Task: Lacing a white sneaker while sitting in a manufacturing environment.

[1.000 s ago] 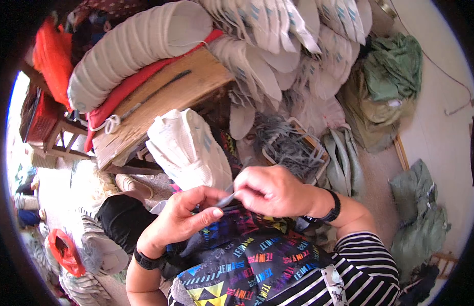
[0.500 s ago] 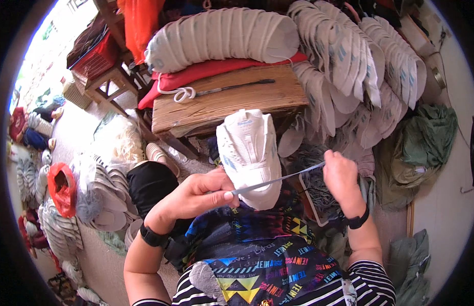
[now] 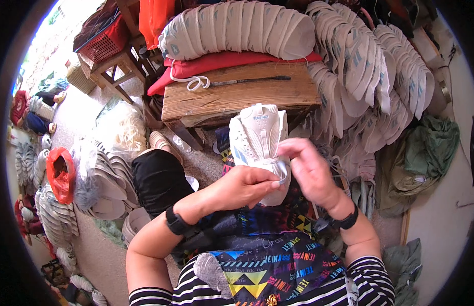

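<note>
Head view shows the white mesh shoe upper (image 3: 258, 145) standing upright over the person's lap, in front of the worn wooden surface (image 3: 237, 97). Left hand (image 3: 244, 186) pinches closed on the upper's lower edge, where a pale blue strap (image 3: 283, 171) loops. Right hand (image 3: 311, 171) has its fingers curled together at that strap, touching it. Rows of stacked grey shoe uppers (image 3: 237, 28) lie behind

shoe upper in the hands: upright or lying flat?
Upright: the shoe upper stands on end, tongue at top, with the left hand and right hand at its lower part.
</note>
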Demonstrator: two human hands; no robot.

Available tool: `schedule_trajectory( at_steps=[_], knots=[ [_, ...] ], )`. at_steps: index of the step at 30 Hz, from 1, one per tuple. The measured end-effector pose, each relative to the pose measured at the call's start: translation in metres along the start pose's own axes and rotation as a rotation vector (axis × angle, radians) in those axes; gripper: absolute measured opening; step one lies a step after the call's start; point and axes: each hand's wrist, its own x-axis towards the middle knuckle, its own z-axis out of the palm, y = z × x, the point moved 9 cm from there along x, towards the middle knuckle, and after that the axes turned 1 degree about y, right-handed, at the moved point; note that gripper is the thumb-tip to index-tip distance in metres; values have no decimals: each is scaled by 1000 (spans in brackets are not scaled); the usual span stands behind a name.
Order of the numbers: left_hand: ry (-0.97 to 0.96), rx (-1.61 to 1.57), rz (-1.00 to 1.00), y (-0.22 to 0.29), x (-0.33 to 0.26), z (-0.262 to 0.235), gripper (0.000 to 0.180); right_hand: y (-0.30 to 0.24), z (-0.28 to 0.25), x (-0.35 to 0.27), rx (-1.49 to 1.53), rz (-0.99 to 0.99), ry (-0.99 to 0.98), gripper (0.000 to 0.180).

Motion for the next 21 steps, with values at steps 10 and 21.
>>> schedule_trajectory(
  at_steps=[10,21],
  knots=[
    [21,-3,24,-16,8,-6,30,3,22,6,-61,173,-263,23],
    [523,145,227,-17,-6,-54,19,50,-5,10,-65,238,47,12]
  ],
)
